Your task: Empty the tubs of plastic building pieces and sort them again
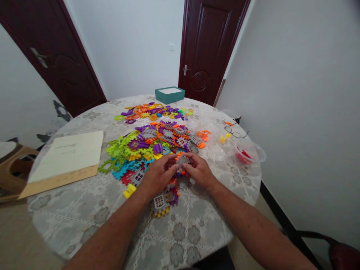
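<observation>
My left hand [157, 175] and my right hand [198, 171] meet over the near middle of a round table [185, 232]. Both pinch a small grey and orange interlocking plastic piece [182, 161] between their fingertips. A big heap of coloured interlocking pieces [152, 144] in green, purple, orange, grey and blue lies just beyond the hands. Under the hands sits a joined cluster with a grey window piece and yellow pieces [161, 204]. A second pile of pieces [153, 111] lies farther back.
A cream booklet on a brown envelope [67, 155] lies at the left. A teal box [169, 94] stands at the far edge. Clear plastic bowls [249, 153] with red bits and a pair of glasses [234, 132] sit at the right. Two dark doors stand behind.
</observation>
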A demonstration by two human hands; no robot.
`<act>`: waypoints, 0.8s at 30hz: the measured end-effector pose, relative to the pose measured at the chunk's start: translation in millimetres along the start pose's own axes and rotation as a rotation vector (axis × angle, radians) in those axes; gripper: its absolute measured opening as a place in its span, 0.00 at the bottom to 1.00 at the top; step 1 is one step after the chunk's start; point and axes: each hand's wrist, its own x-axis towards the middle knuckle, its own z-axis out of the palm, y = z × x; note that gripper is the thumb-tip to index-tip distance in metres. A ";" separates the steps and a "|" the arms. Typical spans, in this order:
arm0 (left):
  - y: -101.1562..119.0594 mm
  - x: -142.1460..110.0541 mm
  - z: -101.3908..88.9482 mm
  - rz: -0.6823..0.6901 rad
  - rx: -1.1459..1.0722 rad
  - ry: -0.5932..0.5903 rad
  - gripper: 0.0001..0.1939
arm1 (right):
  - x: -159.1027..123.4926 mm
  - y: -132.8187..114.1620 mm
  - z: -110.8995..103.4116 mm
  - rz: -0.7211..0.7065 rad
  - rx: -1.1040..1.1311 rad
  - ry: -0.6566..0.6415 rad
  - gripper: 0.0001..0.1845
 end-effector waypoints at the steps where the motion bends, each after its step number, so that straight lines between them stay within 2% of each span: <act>1: -0.4 -0.4 1.7 -0.005 0.024 -0.016 0.14 | -0.9 -2.3 2.6 -0.027 -0.017 -0.021 0.20; 3: -1.2 -0.4 3.2 -0.071 0.026 -0.009 0.11 | -0.6 -5.4 1.1 -0.111 -0.124 -0.004 0.17; 5: -1.6 0.4 1.8 -0.186 -0.098 0.017 0.10 | 3.4 -4.7 -7.8 -0.211 -0.336 0.113 0.17; 7: -1.3 1.9 -2.1 -0.282 -0.255 0.037 0.09 | 10.6 -0.3 -18.7 -0.244 -0.620 0.244 0.22; 9: -0.7 3.5 -6.7 -0.320 -0.342 0.058 0.11 | 19.0 5.8 -26.0 -0.168 -0.899 0.287 0.28; 13: 0.5 6.0 -12.6 -0.341 -0.330 0.101 0.21 | 31.5 11.8 -24.4 0.070 -1.243 0.178 0.37; 17: -1.3 7.1 -12.7 -0.330 -0.314 0.095 0.27 | 33.2 9.2 -18.8 0.119 -1.341 0.116 0.35; 21: -5.4 7.7 -11.9 -0.305 -0.384 0.112 0.32 | 29.9 10.0 -22.6 0.068 -1.300 0.149 0.29; 24: -5.8 8.2 -13.0 -0.319 -0.383 0.101 0.31 | 29.0 14.7 -27.6 0.030 -1.244 0.177 0.23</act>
